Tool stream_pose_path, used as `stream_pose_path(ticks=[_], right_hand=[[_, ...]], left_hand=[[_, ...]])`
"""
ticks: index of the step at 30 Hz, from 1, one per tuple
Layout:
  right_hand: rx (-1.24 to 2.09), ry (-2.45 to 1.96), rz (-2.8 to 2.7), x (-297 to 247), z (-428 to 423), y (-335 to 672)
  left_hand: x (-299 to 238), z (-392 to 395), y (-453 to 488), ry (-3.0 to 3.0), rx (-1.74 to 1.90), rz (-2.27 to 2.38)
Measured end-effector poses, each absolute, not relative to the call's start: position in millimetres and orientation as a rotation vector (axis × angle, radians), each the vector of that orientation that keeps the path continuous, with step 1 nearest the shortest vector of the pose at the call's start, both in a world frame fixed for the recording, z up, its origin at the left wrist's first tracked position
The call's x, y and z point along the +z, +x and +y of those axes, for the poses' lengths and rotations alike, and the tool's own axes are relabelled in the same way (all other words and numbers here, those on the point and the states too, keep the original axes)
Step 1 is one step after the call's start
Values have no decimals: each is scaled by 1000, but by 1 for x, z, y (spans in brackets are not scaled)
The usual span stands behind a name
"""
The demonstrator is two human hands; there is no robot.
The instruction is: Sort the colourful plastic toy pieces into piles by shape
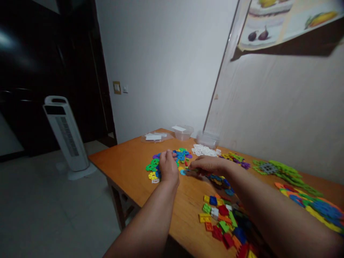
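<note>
A pile of coloured flat plastic discs (180,155) lies on the wooden table (126,166). My left hand (168,167) rests curled on the pile's left side, its fingers closed over pieces I cannot make out. To the right, my right hand (206,165) lies low over the table with fingers together, pinching at a blue piece (184,172) near the pile's edge.
Square coloured blocks (224,222) are scattered near the front edge. White pieces (204,150), green pieces (279,171) and a flat multicoloured strip (317,207) lie along the wall. Clear plastic tubs (183,132) stand at the far end. A white tower fan (67,136) stands on the floor at left.
</note>
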State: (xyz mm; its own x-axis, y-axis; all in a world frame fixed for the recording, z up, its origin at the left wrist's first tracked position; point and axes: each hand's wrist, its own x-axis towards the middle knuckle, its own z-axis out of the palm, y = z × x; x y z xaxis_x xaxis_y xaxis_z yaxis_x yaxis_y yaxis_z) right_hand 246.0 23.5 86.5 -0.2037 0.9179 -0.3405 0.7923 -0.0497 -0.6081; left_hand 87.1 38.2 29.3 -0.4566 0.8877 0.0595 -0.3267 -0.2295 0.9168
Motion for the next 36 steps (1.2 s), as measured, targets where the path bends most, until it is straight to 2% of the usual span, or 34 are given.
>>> stream_pose_path(ticks=[5, 14, 25, 30, 36], right_hand=[[1095, -1836, -2042, 86, 17, 257], [563, -1852, -1927, 99, -5, 321], [-119, -2422, -1620, 108, -27, 494], [-287, -2655, -1672, 101, -28, 523], [-393, -2704, -1909, 83, -15, 533]], left_hand=[[28, 36, 88, 845, 1765, 1134], [22, 29, 95, 1283, 1760, 1080], [25, 12, 97, 1919, 1590, 1177], [23, 13, 96, 2029, 1576, 1182], [22, 11, 95, 2139, 1534, 1183]])
